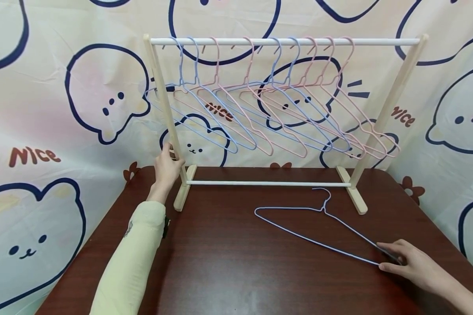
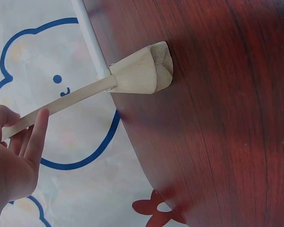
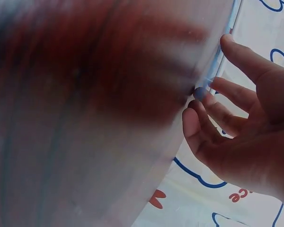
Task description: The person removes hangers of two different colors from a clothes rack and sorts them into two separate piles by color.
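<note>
On the dark table stands a wooden clothes rack with a white top rail. My left hand grips its left post low down, above the foot. The left wrist view shows my left fingers and thumb around the flat wooden post. At the right, my right hand pinches one corner of a blue wire hanger, thumb below and fingers above. The hanger extends leftward low over the table, its hook towards the rack. In the right wrist view the fingers of my right hand are bent.
Several blue hangers and pink hangers hang from the rail, slanting to the right. A lower white bar joins the feet, with the right foot near the hanger's hook. Behind the table hangs a bear-patterned cloth.
</note>
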The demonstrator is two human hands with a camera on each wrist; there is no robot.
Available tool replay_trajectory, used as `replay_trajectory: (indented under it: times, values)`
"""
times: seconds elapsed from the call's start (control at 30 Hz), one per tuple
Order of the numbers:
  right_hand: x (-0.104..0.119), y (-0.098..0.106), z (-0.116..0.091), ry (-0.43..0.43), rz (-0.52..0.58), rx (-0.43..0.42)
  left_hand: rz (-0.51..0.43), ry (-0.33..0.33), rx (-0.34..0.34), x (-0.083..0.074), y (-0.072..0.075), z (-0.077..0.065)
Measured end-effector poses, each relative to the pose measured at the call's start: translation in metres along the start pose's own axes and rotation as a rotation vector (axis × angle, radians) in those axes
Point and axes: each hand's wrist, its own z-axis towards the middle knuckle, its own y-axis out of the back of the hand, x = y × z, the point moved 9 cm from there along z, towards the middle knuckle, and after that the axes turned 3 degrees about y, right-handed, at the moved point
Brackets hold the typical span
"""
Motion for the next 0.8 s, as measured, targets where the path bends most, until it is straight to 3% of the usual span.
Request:
replay_trajectory:
  times: [0.2, 0.33, 0.63, 0.8]
  values:
    - [-0.002, 0.007, 0.004, -0.056, -0.031, -0.013, 0.003, -0.001, 0.000, 0.001, 0.000, 0.000]
    - [0.004, 0.020, 0.008, -0.074, -0.057, -0.063, 0.001, 0.002, 0.001, 0.000, 0.000, 0.000]
    - [0.040, 0.070, 0.014, 0.088, -0.119, -0.394, 0.014, 0.007, -0.001, 0.001, 0.001, 0.000]
    - [0.053, 0.095, 0.022, 0.111, -0.096, -0.491, 0.022, 0.010, -0.004, 0.001, 0.000, 0.000]
